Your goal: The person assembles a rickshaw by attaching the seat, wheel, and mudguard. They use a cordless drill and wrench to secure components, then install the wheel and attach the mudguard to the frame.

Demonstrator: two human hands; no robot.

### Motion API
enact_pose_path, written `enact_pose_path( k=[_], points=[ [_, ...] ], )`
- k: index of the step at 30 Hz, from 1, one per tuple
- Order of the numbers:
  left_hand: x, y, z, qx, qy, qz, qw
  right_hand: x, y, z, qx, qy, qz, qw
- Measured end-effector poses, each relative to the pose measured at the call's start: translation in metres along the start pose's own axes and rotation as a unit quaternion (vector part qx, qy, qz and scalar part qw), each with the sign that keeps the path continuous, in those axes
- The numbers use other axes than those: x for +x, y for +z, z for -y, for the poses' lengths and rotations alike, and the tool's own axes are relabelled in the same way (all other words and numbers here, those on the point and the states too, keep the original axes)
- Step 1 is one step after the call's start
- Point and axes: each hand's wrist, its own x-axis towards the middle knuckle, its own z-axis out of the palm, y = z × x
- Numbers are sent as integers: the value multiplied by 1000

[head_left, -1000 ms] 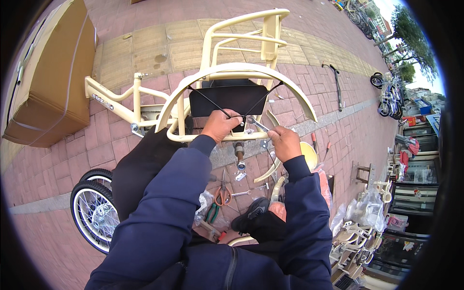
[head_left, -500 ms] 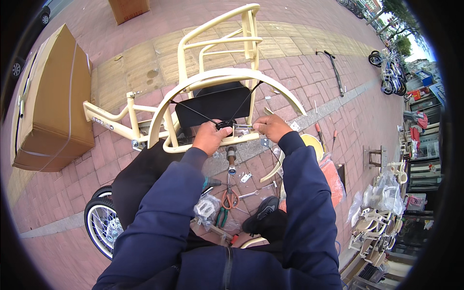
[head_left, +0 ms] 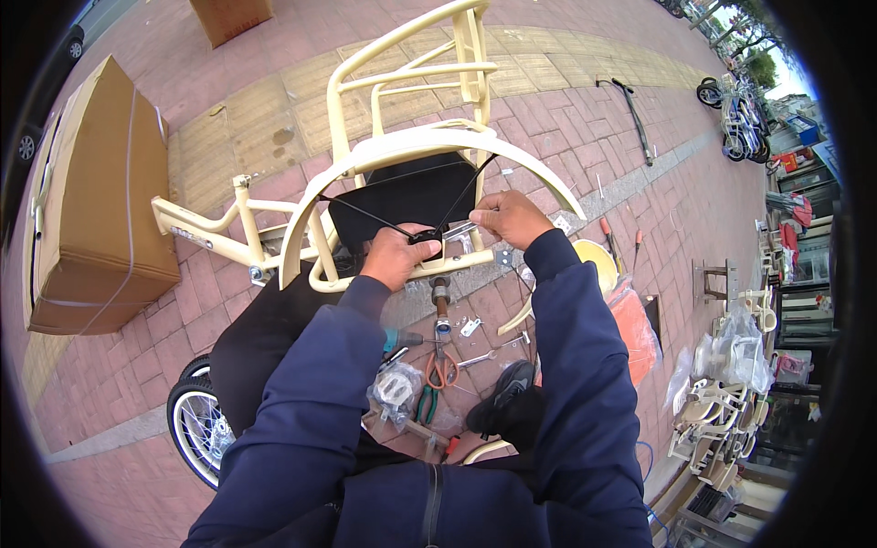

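Observation:
A cream tricycle frame lies before me with a curved cream fender arching over it. Thin black stays run from the fender to a small black bracket. My left hand is closed on this bracket, thumb pressed along it. In my right hand, thumb and fingers pinch the end of a slim silver wrench, whose other end reaches the bracket. A black panel sits behind the stays. The fastener at the bracket is too small to make out.
Below my hands lie orange-handled scissors, green-handled pliers, a teal power drill and a bagged pedal. A large cardboard box stands left. White-rimmed wheels are at lower left. A pump lies farther right.
My right hand has swung slightly up and left, turning the wrench at the bracket. The left hand keeps its hold. The whole view has shifted a little.

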Motion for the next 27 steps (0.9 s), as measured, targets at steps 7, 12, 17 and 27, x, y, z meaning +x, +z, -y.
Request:
enact_pose_path(
  k=[7,12,17,27],
  points=[
    [3,-3,2,1,6,-8,1000,-10,37,-42,312,20,-88,946],
    [5,-4,5,-28,16,-1,999,-15,78,-68,551,15,-148,821],
    [5,-5,6,-21,14,-14,1000,-17,85,-64,505,-18,-212,837],
    [10,-7,4,-23,22,-5,999,-5,61,-25,308,-51,-317,895]
  ],
)
